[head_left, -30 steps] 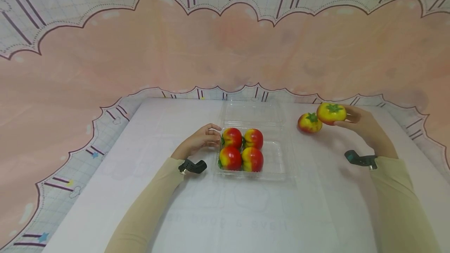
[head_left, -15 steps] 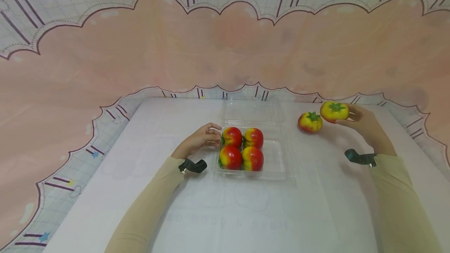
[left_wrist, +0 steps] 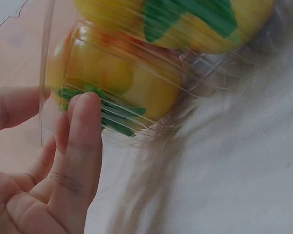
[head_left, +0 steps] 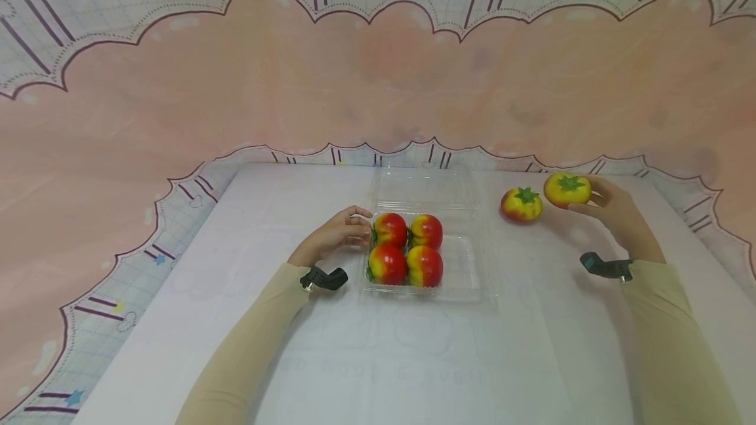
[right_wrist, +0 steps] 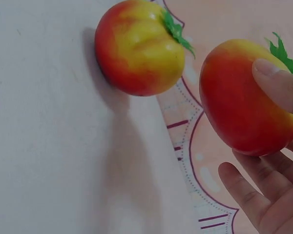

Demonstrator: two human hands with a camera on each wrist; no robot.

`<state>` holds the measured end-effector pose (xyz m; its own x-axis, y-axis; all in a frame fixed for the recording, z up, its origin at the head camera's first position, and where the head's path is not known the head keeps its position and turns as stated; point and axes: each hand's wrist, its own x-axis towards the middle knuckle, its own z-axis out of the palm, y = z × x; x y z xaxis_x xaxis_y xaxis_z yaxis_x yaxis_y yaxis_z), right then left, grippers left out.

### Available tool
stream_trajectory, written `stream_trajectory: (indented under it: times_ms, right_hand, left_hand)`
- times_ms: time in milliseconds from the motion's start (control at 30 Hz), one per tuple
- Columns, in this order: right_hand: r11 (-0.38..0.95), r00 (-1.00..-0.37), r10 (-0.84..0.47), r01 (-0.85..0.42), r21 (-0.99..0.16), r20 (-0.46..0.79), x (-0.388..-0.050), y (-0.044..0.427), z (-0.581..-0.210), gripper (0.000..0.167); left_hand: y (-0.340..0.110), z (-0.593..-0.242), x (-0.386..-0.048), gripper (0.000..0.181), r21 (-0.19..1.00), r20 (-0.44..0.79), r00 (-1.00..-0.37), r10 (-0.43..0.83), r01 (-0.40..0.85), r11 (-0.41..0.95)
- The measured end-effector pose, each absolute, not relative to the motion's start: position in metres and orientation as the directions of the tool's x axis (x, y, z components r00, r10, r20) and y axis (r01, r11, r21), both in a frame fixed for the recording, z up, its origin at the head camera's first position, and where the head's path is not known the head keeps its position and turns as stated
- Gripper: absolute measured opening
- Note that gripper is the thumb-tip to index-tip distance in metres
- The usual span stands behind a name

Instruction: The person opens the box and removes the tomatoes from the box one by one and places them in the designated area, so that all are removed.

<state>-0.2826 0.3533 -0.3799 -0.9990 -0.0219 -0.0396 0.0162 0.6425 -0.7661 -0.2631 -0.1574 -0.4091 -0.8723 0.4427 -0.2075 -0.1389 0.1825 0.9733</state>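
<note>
My right hand (head_left: pixel 611 205) grips a red-and-yellow tomato (head_left: pixel 567 190) with a green leafy top, held above the table at the far right. In the right wrist view the thumb presses that tomato's upper side and the fingers lie below it. A second tomato (head_left: pixel 521 204) rests on the table just left of it. Several similar tomatoes fill the left and middle of an open clear plastic box (head_left: pixel 461 264). My left hand (head_left: pixel 339 231) touches the box's left side with its fingers (left_wrist: pixel 85 126) fairly straight. In the left wrist view, tomatoes (left_wrist: pixel 117 78) show through the ribbed wall.
The box's clear lid (head_left: pixel 422 187) lies folded back behind it. The white-covered table (head_left: pixel 378 353) extends in front of the box and to both sides. A patterned cloth (head_left: pixel 378 77) hangs behind the table's far edge. Each wrist wears a dark band (head_left: pixel 605 266).
My right hand has moved slightly to the right with its tomato, widening the gap to the tomato on the table. The left hand and the box stay in place.
</note>
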Motion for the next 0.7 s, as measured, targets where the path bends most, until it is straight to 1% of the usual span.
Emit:
stream_trajectory:
  times_ms: [33,100,200,467,700]
  right_hand:
    - [0.645,-0.999,-0.016,0.024,-0.764,-0.045,-0.282,0.353,-0.38,0.088]
    - [0.642,-0.998,-0.045,0.001,-0.766,-0.039,-0.282,0.354,-0.381,0.09]
    - [0.651,-0.997,-0.042,0.025,-0.759,-0.069,-0.282,0.354,-0.383,0.091]
    - [0.671,-0.991,-0.029,0.076,-0.737,-0.128,-0.279,0.356,-0.39,0.088]
    - [0.662,-0.993,-0.012,0.078,-0.746,-0.114,-0.281,0.359,-0.398,0.088]
  left_hand:
    - [-0.157,-0.409,-0.263,0.041,0.973,-0.209,-0.873,0.441,-0.141,0.182]
    - [-0.157,-0.41,-0.264,0.04,0.972,-0.213,-0.875,0.435,-0.146,0.183]
    - [-0.157,-0.41,-0.264,0.04,0.971,-0.217,-0.876,0.43,-0.151,0.183]
    - [-0.158,-0.411,-0.263,0.04,0.972,-0.212,-0.877,0.431,-0.143,0.185]
    - [-0.158,-0.41,-0.262,0.042,0.97,-0.217,-0.88,0.422,-0.146,0.194]
